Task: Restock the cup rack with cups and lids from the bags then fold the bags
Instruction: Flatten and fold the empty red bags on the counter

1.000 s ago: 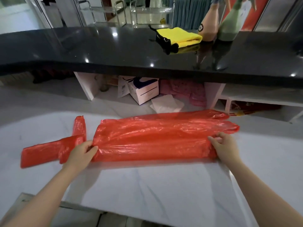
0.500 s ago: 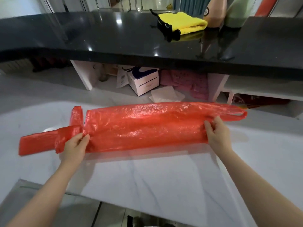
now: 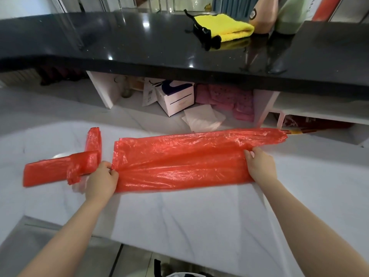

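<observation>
A long red plastic bag (image 3: 179, 158) lies stretched sideways on the white marble counter (image 3: 179, 216), folded lengthwise. My left hand (image 3: 101, 180) pinches its left end near the front edge. My right hand (image 3: 259, 166) grips the bag's right part, fingers curled over a fold. Two other red bags, folded into narrow strips (image 3: 60, 170), lie crossed just left of my left hand. No cups, lids or rack are in view.
A black raised countertop (image 3: 139, 47) runs across the back with a yellow cloth (image 3: 223, 27) and two bottles (image 3: 265, 15). Under it stand a white box (image 3: 175, 98), papers (image 3: 203, 120) and pink cloth (image 3: 229, 98). The counter's front edge is close to me.
The near long edge of the bag has been drawn toward me and the bag spread wider. My left hand shifted to pinch the bag's left corner; the right hand moved slightly nearer.
</observation>
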The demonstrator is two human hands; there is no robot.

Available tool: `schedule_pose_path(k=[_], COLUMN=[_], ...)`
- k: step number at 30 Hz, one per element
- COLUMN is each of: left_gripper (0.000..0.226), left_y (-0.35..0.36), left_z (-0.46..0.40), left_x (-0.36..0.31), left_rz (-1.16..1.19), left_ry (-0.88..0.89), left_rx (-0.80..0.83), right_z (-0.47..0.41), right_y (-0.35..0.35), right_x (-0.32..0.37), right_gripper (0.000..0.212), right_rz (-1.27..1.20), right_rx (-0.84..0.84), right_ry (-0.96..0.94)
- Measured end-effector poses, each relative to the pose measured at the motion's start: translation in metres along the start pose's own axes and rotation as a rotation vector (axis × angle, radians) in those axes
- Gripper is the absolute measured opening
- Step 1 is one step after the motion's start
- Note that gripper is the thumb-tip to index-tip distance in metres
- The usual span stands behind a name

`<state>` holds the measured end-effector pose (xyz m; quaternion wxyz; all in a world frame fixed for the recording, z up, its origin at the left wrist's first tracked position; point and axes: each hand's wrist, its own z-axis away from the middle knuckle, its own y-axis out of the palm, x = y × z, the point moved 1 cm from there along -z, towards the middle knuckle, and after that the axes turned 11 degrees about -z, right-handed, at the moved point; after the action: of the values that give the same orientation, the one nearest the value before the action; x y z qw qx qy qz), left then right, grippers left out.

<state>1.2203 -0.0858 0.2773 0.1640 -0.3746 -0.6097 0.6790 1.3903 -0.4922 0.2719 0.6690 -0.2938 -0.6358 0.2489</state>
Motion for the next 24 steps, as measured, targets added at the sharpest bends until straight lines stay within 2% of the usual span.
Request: schedule_pose_path(k=[2, 4, 6, 7, 9, 11, 13, 17, 21, 24], left_gripper=[0.024, 0.041, 0.057, 0.061, 0.063, 0.065, 0.068, 0.075, 0.068, 0.069], left_y=[-0.003, -0.007, -0.011, -0.011, -0.006, 0.010, 0.022, 0.025, 0.032, 0.033], left_z=[0.004, 0.007, 0.008, 0.009, 0.008, 0.006, 0.000, -0.020, -0.036, -0.037], left_x=[-0.001, -0.004, -0.018, -0.029, -0.050, -0.065, -0.071, -0.064, -0.049, -0.049], left_rz=[0.012, -0.002, -0.061, -0.101, -0.228, -0.383, -0.458, -0.447, -0.539, -0.527], left_ry=[-0.029, 0.016, 0.193, 0.312, 0.526, 0.651, 0.672, 0.624, 0.596, 0.603], left_rx=[0.010, -0.054, -0.159, -0.159, -0.044, 0.094, 0.170, 0.192, 0.279, 0.269], right_z=[0.001, 0.004, 0.007, 0.008, 0.009, 0.008, 0.007, 0.002, -0.005, -0.004], right_y=[0.001, 0.002, 0.004, 0.005, 0.005, 0.003, 0.002, -0.001, -0.008, -0.013], right_x=[0.002, 0.002, 0.001, 0.001, 0.000, -0.001, -0.001, 0.000, 0.001, 0.001], right_gripper=[0.027, 0.025, 0.024, 0.024, 0.025, 0.027, 0.026, 0.026, 0.025, 0.030], right_rz=[0.037, 0.080, 0.116, 0.136, 0.163, 0.161, 0.150, 0.146, 0.081, 0.005], right_rx=[-0.001, 0.006, 0.014, 0.019, 0.028, 0.030, 0.033, 0.064, 0.153, 0.125], right_ry=[-0.015, -0.040, -0.063, -0.060, -0.054, -0.061, -0.052, -0.021, 0.016, 0.060])
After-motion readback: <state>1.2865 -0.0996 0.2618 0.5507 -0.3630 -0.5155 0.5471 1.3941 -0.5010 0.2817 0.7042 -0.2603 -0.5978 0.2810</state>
